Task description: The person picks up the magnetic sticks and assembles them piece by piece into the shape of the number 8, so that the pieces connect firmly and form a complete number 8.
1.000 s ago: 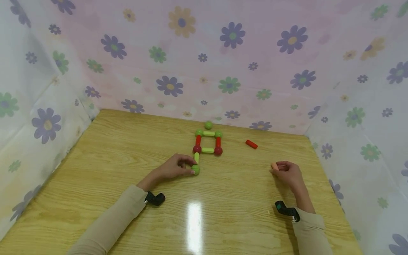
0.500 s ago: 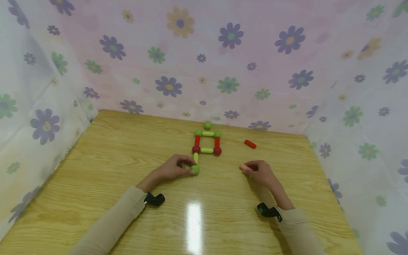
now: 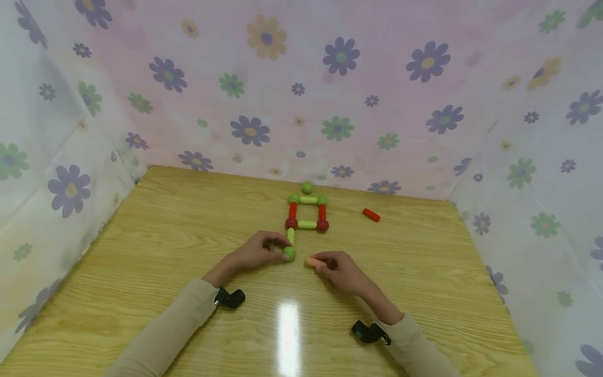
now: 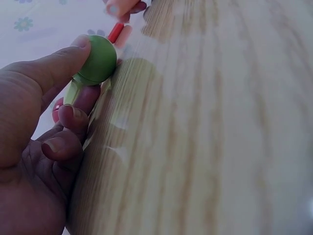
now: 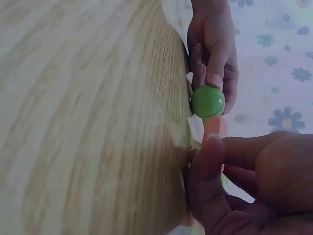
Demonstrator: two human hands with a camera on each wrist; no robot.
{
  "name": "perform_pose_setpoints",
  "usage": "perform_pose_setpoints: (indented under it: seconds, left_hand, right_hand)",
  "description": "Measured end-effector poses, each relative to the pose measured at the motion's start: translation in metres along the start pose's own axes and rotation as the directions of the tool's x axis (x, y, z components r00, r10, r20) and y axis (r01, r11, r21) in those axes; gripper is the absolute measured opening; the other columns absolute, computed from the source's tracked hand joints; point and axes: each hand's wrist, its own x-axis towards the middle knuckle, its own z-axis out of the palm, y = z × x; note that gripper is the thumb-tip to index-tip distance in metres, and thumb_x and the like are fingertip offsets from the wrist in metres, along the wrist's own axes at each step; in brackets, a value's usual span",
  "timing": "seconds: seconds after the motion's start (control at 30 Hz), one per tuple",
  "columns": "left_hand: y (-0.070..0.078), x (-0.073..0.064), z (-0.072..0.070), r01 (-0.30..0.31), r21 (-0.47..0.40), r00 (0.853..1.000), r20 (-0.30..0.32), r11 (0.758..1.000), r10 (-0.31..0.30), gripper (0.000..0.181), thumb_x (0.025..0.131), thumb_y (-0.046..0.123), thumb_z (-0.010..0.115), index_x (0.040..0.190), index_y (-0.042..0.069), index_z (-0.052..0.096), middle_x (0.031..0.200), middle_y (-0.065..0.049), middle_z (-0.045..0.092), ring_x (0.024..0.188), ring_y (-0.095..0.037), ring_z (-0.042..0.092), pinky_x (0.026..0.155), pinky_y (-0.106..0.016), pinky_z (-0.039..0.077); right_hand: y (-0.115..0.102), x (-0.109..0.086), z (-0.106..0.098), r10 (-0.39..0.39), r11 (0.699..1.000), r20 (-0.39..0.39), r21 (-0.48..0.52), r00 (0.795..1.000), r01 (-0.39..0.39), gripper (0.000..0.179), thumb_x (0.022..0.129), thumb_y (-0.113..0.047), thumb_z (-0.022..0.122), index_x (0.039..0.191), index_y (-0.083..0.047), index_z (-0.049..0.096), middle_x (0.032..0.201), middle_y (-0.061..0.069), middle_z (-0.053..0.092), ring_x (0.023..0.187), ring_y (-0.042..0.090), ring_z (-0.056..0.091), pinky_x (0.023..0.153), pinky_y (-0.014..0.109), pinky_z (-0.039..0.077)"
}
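Note:
My left hand (image 3: 256, 250) pinches a green ball (image 3: 290, 254) between thumb and fingers, low over the table. From that ball a yellow-green rod (image 3: 291, 236) runs back to a dark red ball (image 3: 291, 223), one corner of a square of balls and rods. Just right of the green ball, my right hand (image 3: 346, 273) holds a short orange rod (image 3: 313, 263) by thumb and fingertips, its free end towards the ball with a small gap. In the right wrist view the orange rod (image 5: 215, 126) overlaps the lower side of the green ball (image 5: 208, 101).
Behind the square lies a loose green ball (image 3: 308, 187). A loose red rod (image 3: 371, 214) rests to its right. The wooden table (image 3: 188, 209) is bounded by flowered cloth (image 3: 301, 104) at the back and both sides.
My right hand has carried the orange rod leftwards from the right of the table to beside the green ball. The left hand keeps its place on the ball.

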Motion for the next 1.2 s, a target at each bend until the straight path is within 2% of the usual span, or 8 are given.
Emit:
perform_pose_setpoints:
  seconds: [0.1,0.23,0.5,0.67,1.2]
  left_hand:
    - [0.000,0.000,0.001,0.001,0.001,1.000,-0.001,1.000,-0.001,0.029,0.091,0.023,0.079,0.117,0.014,0.073,0.107,-0.002,0.070,0.069,-0.013,0.051,0.068,-0.025,0.044]
    - [0.001,-0.001,0.001,0.000,-0.001,1.000,-0.003,1.000,0.000,0.028,0.091,0.023,0.079,0.117,0.015,0.073,0.106,-0.002,0.070,0.068,-0.013,0.051,0.067,-0.025,0.044]
    - [0.002,0.000,0.000,-0.015,0.015,1.000,-0.003,1.000,0.015,0.028,0.092,0.024,0.079,0.118,0.015,0.073,0.108,-0.002,0.070,0.069,-0.014,0.050,0.067,-0.025,0.043]
    - [0.001,0.000,0.000,-0.019,0.021,1.000,-0.002,1.000,0.019,0.028,0.092,0.023,0.078,0.118,0.015,0.073,0.108,-0.002,0.071,0.068,-0.013,0.050,0.066,-0.025,0.042]
    - [0.001,-0.001,0.002,-0.014,0.024,1.000,-0.004,1.000,0.014,0.028,0.092,0.020,0.077,0.119,0.013,0.073,0.109,-0.002,0.071,0.068,-0.012,0.050,0.066,-0.024,0.043]
  right_hand:
    - [0.001,0.004,0.002,0.027,0.996,-0.002,0.080,1.000,-0.027,0.030,0.102,-0.012,0.062,0.130,0.001,0.065,0.102,0.014,0.071,0.065,0.015,0.058,0.057,0.027,0.049]
    - [0.003,0.008,0.005,0.048,0.991,-0.034,0.125,0.998,-0.043,0.030,0.102,-0.017,0.064,0.124,0.002,0.067,0.104,0.014,0.072,0.073,0.015,0.063,0.060,0.028,0.054]
    - [0.003,0.011,0.009,-0.017,0.994,-0.077,0.102,0.997,0.025,0.034,0.102,-0.023,0.064,0.126,0.001,0.068,0.112,0.018,0.072,0.079,0.018,0.065,0.063,0.029,0.054]
    - [0.003,0.015,0.010,-0.067,0.995,-0.114,0.062,0.991,0.075,0.030,0.101,-0.021,0.066,0.123,-0.001,0.070,0.113,0.015,0.072,0.089,0.019,0.066,0.073,0.026,0.052]
    - [0.002,0.017,0.012,-0.030,0.998,-0.160,0.058,0.987,0.039,0.027,0.101,-0.018,0.066,0.122,-0.001,0.070,0.117,0.015,0.071,0.096,0.018,0.065,0.079,0.027,0.051]
